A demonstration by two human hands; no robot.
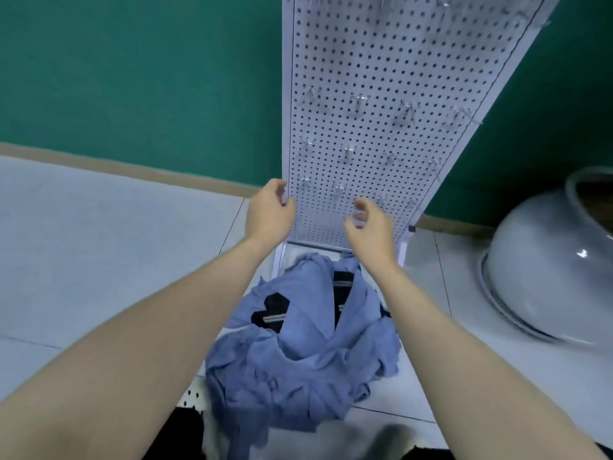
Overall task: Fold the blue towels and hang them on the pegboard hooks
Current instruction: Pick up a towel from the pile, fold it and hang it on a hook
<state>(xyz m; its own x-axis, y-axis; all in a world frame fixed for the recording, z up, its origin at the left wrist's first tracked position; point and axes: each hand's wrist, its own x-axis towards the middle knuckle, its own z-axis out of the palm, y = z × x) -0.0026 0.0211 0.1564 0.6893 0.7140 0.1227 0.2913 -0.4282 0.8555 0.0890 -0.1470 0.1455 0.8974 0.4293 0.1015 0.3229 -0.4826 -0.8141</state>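
Observation:
A crumpled heap of blue towels [298, 353] lies on the floor at the foot of a tall white pegboard [381, 78]. Several metal hooks [358, 104] stick out of the board in rows, all bare. My left hand [270, 214] is raised at the board's lower left edge, fingers loosely curled and holding nothing. My right hand [370, 227] hovers in front of the board's bottom rows, fingers also loosely curled and empty. Both hands are well above the towels and apart from them.
A green wall [132, 78] stands behind the pegboard. A large pale round basin [547, 260] sits on the floor at the right. Light grey floor tiles [99, 244] spread out to the left.

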